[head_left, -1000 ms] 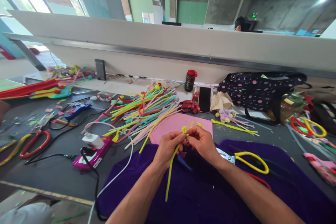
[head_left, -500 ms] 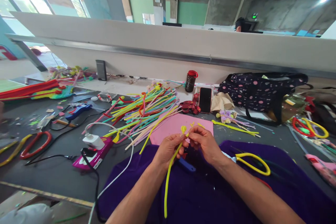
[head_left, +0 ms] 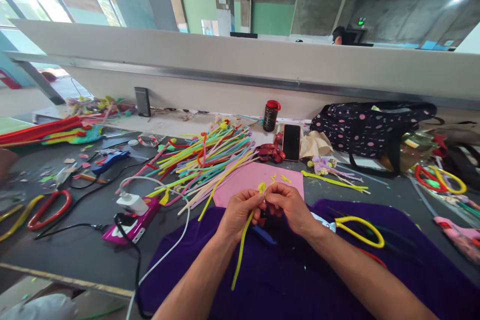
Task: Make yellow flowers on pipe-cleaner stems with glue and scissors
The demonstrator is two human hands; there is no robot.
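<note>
Both my hands meet over a purple cloth (head_left: 337,280) at the near edge of the table. My left hand (head_left: 238,212) pinches a yellow pipe cleaner (head_left: 240,250) near its top, and the long tail hangs down toward me. My right hand (head_left: 290,206) pinches the curled upper end of the same pipe cleaner. A pink foam sheet (head_left: 251,177) with small yellow scraps lies just beyond my fingers. Yellow-handled scissors (head_left: 356,227) lie on the cloth right of my right wrist.
A heap of coloured pipe cleaners (head_left: 204,160) spreads left of the pink sheet. A pink glue gun (head_left: 131,220) with a white charger and cables sits at left. A phone (head_left: 291,142), a red-capped bottle (head_left: 270,115) and a dotted bag (head_left: 369,127) stand behind. Red-handled scissors (head_left: 48,210) lie far left.
My hands stay together and keep working the top of the yellow pipe cleaner. Its hanging tail swung down and back, and the curled end sits lower between my fingers.
</note>
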